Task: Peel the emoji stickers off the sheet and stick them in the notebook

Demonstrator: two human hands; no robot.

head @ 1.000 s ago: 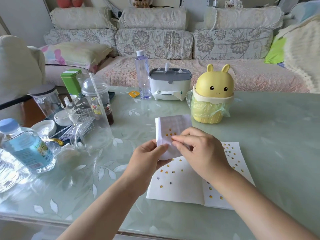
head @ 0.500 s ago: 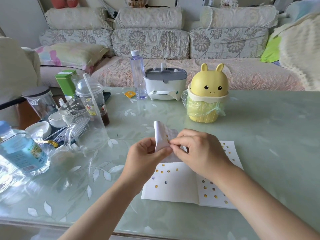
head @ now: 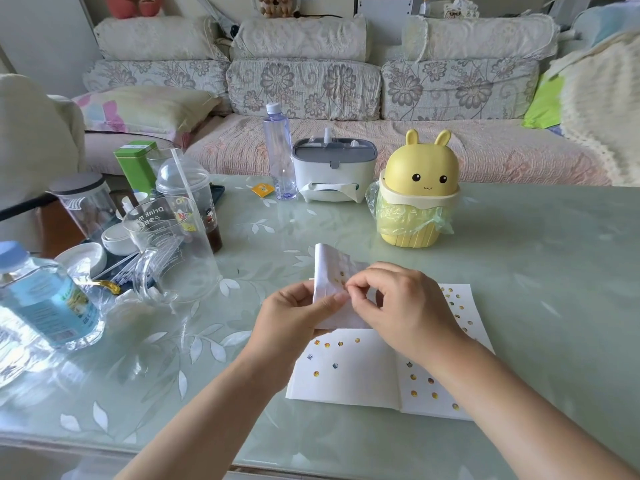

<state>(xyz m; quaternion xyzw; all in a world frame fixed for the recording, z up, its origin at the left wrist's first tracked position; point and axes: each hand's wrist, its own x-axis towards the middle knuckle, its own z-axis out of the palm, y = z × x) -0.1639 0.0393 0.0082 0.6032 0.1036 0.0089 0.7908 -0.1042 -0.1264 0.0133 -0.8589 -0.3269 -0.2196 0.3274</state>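
An open white notebook (head: pixel 363 375) lies flat on the table in front of me, with several small yellow emoji stickers dotted over both pages. Above it I hold a white sticker sheet (head: pixel 329 271), bent and curled along its left side, a few yellow stickers showing on it. My left hand (head: pixel 294 317) grips the sheet's lower left edge. My right hand (head: pixel 398 306) pinches at a spot on the sheet with thumb and forefinger; whether a sticker is between them is hidden.
A yellow rabbit-shaped bin (head: pixel 419 192) stands beyond the notebook, with a grey-and-white tissue box (head: pixel 332 171) and a clear bottle (head: pixel 278 154) behind. A clear jug (head: pixel 169 251), a domed cup (head: pixel 190 202) and a water bottle (head: pixel 45 299) crowd the table's left side.
The sheet, which was held flat and facing me, has been bent and curled by my left hand. My right fingers have stayed pinching on it.
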